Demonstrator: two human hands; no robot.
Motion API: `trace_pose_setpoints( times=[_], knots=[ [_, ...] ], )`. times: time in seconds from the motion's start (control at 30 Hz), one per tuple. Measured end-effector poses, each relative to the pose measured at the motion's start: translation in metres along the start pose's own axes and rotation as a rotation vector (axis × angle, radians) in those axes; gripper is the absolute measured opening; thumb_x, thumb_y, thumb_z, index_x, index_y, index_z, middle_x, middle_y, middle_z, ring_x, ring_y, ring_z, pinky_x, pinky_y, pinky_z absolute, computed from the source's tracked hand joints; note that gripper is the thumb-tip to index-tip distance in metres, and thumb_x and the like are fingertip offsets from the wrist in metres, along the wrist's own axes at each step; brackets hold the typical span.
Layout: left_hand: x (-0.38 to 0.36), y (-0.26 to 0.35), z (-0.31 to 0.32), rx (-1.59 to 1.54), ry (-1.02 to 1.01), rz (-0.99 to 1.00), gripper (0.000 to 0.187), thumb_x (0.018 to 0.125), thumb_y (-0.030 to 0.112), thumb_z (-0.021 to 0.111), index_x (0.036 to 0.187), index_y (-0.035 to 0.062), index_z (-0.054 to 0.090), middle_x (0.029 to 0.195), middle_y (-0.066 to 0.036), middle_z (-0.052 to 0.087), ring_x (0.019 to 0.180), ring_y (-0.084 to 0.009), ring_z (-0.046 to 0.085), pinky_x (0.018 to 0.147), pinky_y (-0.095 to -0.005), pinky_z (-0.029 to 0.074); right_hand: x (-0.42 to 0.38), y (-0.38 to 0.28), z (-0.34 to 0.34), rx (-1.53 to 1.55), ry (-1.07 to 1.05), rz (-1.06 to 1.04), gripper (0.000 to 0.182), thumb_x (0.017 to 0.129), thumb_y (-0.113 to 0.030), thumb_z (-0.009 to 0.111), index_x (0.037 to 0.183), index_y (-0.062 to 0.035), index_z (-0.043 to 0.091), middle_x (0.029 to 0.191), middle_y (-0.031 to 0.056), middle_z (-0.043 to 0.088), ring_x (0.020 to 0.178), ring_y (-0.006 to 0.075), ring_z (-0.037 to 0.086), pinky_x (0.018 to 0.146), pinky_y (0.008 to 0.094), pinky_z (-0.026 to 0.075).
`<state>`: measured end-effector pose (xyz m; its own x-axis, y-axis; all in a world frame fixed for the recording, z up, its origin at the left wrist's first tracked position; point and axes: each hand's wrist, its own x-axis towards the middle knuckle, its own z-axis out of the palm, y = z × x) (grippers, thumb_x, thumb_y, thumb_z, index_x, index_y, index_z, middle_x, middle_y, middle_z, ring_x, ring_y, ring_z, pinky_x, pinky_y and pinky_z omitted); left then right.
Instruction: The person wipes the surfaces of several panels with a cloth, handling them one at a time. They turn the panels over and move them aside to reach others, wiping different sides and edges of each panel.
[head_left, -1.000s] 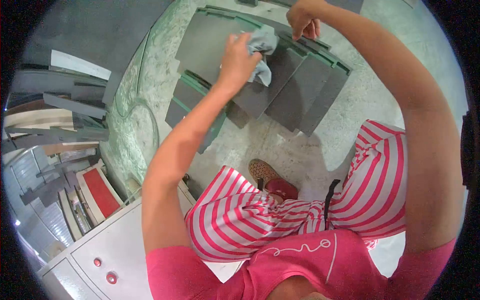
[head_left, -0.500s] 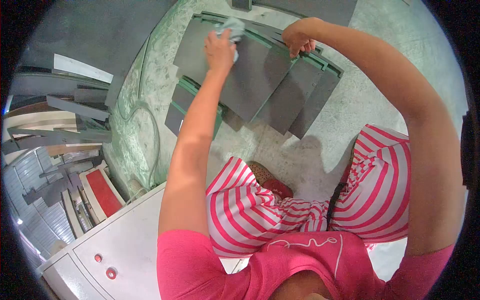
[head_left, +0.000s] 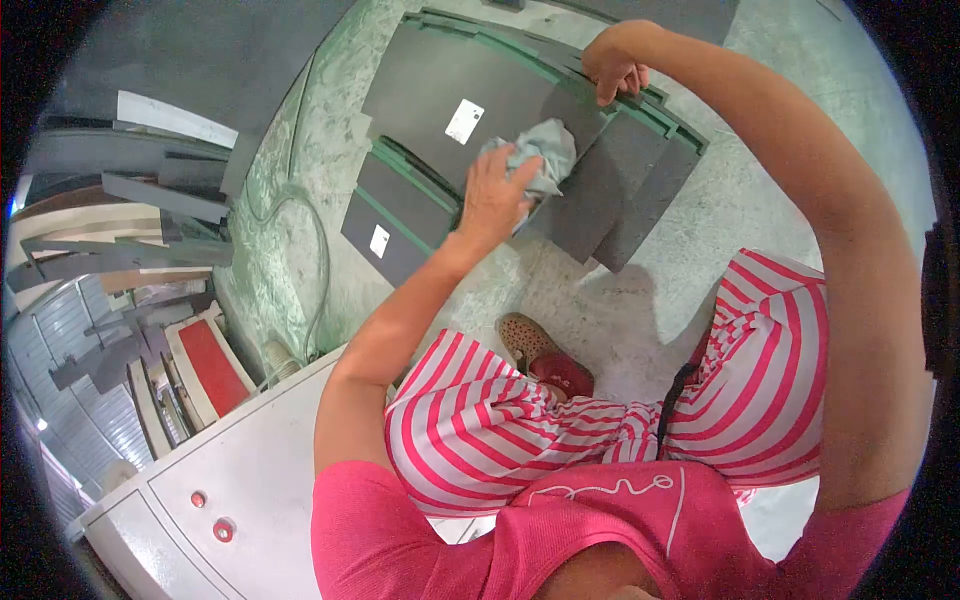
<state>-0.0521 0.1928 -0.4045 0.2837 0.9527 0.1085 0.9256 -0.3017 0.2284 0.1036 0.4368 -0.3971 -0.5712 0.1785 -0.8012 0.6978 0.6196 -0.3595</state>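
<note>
My left hand (head_left: 497, 195) is closed on a crumpled pale grey-blue cloth (head_left: 548, 158), which lies against the lower right part of a dark grey panel (head_left: 420, 70) with green edges. A white label (head_left: 465, 121) shows on that panel's face. At the panel's upper right edge, my right hand (head_left: 615, 65) has its fingers curled over the edge. More dark grey panels (head_left: 640, 180) overlap beneath and to the right. To the lower left, a smaller dark panel (head_left: 400, 215) bears another white label (head_left: 380, 241).
A white cabinet (head_left: 250, 470) with two red knobs stands at the lower left. Stacked boards and strips (head_left: 165, 197) lie along the left, near a red-topped piece (head_left: 212, 368). A hose (head_left: 322, 260) runs over the worn concrete floor (head_left: 690, 240). My shoe (head_left: 545, 355) is below the panels.
My left hand has moved the cloth down and right from the panel's top edge. White labels now show on the large and small panels. My right hand stays at the upper edge.
</note>
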Motion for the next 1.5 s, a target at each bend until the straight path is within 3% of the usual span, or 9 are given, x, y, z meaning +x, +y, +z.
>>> trace_pose_setpoints(
  times=[0.37,0.47,0.53,0.7,0.9,1.0,1.07,1.17,1.5],
  knots=[
    [0.002,-0.126,-0.004,0.286,0.245,-0.580,0.049,0.065,0.010,0.067,0.111,0.0129,0.049,0.104,-0.021,0.042,0.094,-0.0387,0.044,0.079,-0.0427,0.040,-0.008,-0.021,-0.013,-0.094,0.070,0.009,0.036,0.082,-0.030,0.056,0.084,0.0061,0.058,0.074,0.0158,0.059,0.067,0.0250,0.061,0.055,0.0355,0.054],
    [-0.010,-0.083,-0.012,0.208,0.167,-0.500,0.050,0.064,0.010,0.067,0.111,0.0125,0.048,0.103,-0.020,0.043,0.095,-0.0388,0.043,0.078,-0.0429,0.040,-0.009,-0.025,-0.017,-0.082,0.080,0.086,0.027,0.081,-0.022,0.054,0.082,0.0055,0.056,0.066,0.0151,0.059,0.058,0.0250,0.060,0.050,0.0361,0.052],
    [-0.026,-0.051,-0.010,0.154,0.144,-0.389,0.050,0.062,0.009,0.068,0.109,0.0121,0.049,0.103,-0.020,0.042,0.094,-0.0384,0.043,0.078,-0.0426,0.040,-0.027,-0.039,-0.026,-0.069,0.105,0.157,0.049,0.082,-0.046,0.051,0.090,0.0006,0.062,0.085,0.0120,0.061,0.071,0.0236,0.057,0.066,0.0359,0.046],
    [-0.057,0.009,-0.020,0.000,-0.006,-0.339,0.051,0.060,0.010,0.069,0.107,0.0119,0.049,0.106,-0.020,0.041,0.096,-0.0379,0.042,0.078,-0.0425,0.040,-0.001,-0.024,-0.032,0.012,0.104,0.055,0.051,0.084,-0.049,0.047,0.091,-0.0013,0.061,0.082,0.0115,0.059,0.074,0.0244,0.056,0.068,0.0379,0.044],
    [-0.088,0.000,-0.017,-0.271,-0.030,-0.311,0.044,0.063,0.009,0.064,0.105,0.0087,0.051,0.105,-0.020,0.044,0.097,-0.0352,0.045,0.082,-0.0389,0.040,-0.002,-0.028,-0.033,0.055,0.091,0.019,0.043,0.085,-0.044,0.047,0.081,-0.0038,0.059,0.073,0.0082,0.054,0.067,0.0226,0.052,0.063,0.0365,0.042],
    [-0.098,-0.011,-0.008,-0.492,-0.010,-0.509,0.036,0.068,0.010,0.058,0.103,0.0047,0.051,0.097,-0.016,0.050,0.091,-0.0294,0.051,0.080,-0.0343,0.042,-0.008,-0.033,-0.030,0.027,0.138,0.010,0.039,0.084,-0.042,0.047,0.079,-0.0044,0.058,0.072,0.0073,0.052,0.065,0.0218,0.051,0.061,0.0357,0.041],
    [-0.100,-0.012,-0.005,-1.004,0.123,-0.993,0.028,0.073,0.013,0.054,0.099,0.0013,0.051,0.090,-0.010,0.055,0.084,-0.0220,0.055,0.076,-0.0303,0.043,-0.017,-0.041,-0.027,-0.037,0.143,0.044,0.038,0.083,-0.040,0.049,0.082,-0.0033,0.059,0.074,0.0080,0.054,0.065,0.0220,0.052,0.060,0.0353,0.042],
    [-0.096,-0.024,-0.007,-1.497,-0.014,-1.295,0.025,0.077,0.017,0.051,0.097,0.0019,0.052,0.089,-0.006,0.057,0.080,-0.0163,0.056,0.072,-0.0290,0.045,-0.004,-0.038,-0.023,-0.006,0.173,0.050,0.038,0.083,-0.037,0.051,0.082,-0.0006,0.060,0.075,0.0092,0.056,0.065,0.0224,0.053,0.060,0.0358,0.043],
    [-0.077,-0.029,-0.009,-1.782,-0.200,-1.334,0.025,0.076,0.019,0.052,0.097,0.0043,0.054,0.087,-0.007,0.060,0.077,-0.0169,0.059,0.070,-0.0306,0.049,0.017,-0.028,-0.018,-0.089,0.153,0.069,0.035,0.084,-0.029,0.049,0.085,0.0044,0.060,0.072,0.0115,0.059,0.063,0.0228,0.057,0.059,0.0350,0.047]
  ],
)
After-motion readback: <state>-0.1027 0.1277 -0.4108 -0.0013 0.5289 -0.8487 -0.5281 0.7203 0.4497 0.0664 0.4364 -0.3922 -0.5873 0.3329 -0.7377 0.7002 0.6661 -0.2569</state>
